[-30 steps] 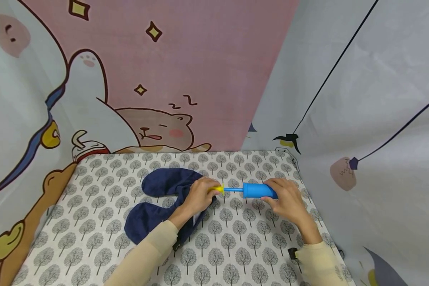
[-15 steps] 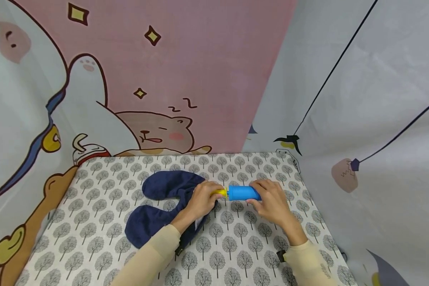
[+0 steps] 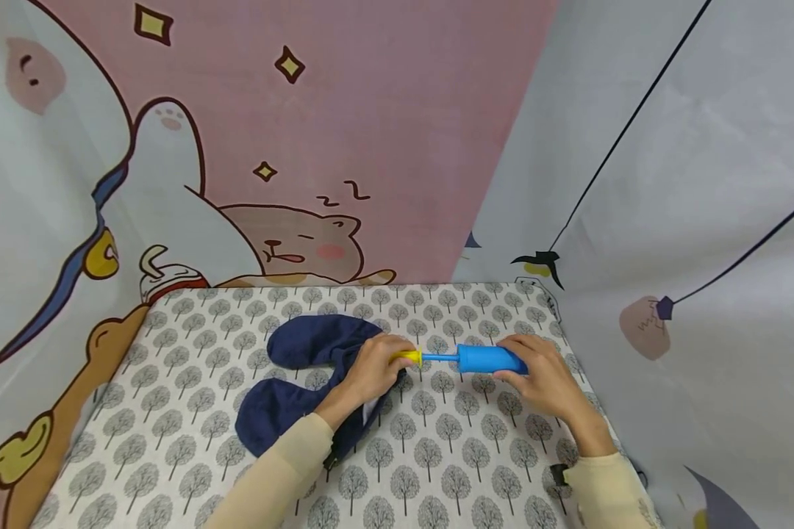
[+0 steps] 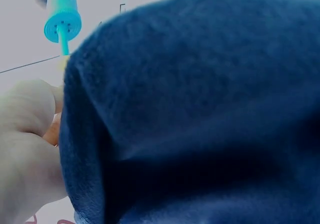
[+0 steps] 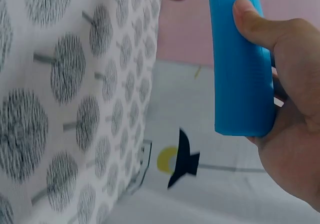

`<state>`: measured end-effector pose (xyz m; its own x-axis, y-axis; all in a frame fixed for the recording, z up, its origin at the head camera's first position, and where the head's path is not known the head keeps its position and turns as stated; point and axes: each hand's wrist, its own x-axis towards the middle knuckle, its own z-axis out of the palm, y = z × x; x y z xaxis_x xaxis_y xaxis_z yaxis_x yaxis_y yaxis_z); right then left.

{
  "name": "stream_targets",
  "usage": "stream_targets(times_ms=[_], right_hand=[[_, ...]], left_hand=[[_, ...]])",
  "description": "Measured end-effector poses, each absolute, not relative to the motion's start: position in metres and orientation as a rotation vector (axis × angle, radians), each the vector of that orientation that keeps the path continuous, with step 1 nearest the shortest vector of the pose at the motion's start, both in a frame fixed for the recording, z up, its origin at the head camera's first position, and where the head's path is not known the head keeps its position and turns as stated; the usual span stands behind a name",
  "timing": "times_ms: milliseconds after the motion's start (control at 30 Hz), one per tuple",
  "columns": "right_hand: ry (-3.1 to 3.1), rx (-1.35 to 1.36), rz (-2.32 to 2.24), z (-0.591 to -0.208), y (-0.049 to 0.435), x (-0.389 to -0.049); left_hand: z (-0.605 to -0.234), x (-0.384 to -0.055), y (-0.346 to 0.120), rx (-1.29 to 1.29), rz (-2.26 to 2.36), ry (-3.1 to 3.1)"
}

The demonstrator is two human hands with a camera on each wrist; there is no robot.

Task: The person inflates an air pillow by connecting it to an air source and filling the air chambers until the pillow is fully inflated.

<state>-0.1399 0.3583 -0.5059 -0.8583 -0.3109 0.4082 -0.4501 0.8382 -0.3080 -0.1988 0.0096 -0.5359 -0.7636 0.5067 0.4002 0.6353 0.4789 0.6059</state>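
A navy plush U-shaped neck pillow (image 3: pixel 284 411) lies on the tree-print cloth, its open side facing left in the head view. Over its right edge, my left hand (image 3: pixel 373 371) grips the yellow end (image 3: pixel 410 357) of a blue hand pump (image 3: pixel 486 359). My right hand (image 3: pixel 545 375) holds the pump's barrel near its far end. A stretch of thin blue rod (image 3: pixel 440 358) shows between barrel and yellow end. In the right wrist view, the thumb (image 5: pixel 247 18) lies along the barrel. Pillow fabric (image 4: pixel 200 73) fills most of the left wrist view, hiding the left fingertips.
White cloth with a grey tree print (image 3: pixel 450 470) covers the tabletop. A pink hanging with cartoon animals (image 3: pixel 397 147) stands behind it, and a pale grey curtain (image 3: pixel 714 308) rises along the right side.
The right hand slid the barrel left against the yellow end, then drew it back right, so the rod shows again. The left hand stayed nearly in place.
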Motion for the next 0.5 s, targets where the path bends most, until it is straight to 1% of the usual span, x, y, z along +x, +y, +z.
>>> stream_targets(times_ms=[233, 500], right_hand=[[-2.752, 0.505, 0.603, -0.496, 0.387, -0.135], [-2.743, 0.471, 0.625, -0.486, 0.405, -0.129]], left_hand=[[-0.537, -0.199, 0.008, -0.971, -1.158, -2.573], [-0.536, -0.199, 0.008, -0.943, -1.183, -2.604]])
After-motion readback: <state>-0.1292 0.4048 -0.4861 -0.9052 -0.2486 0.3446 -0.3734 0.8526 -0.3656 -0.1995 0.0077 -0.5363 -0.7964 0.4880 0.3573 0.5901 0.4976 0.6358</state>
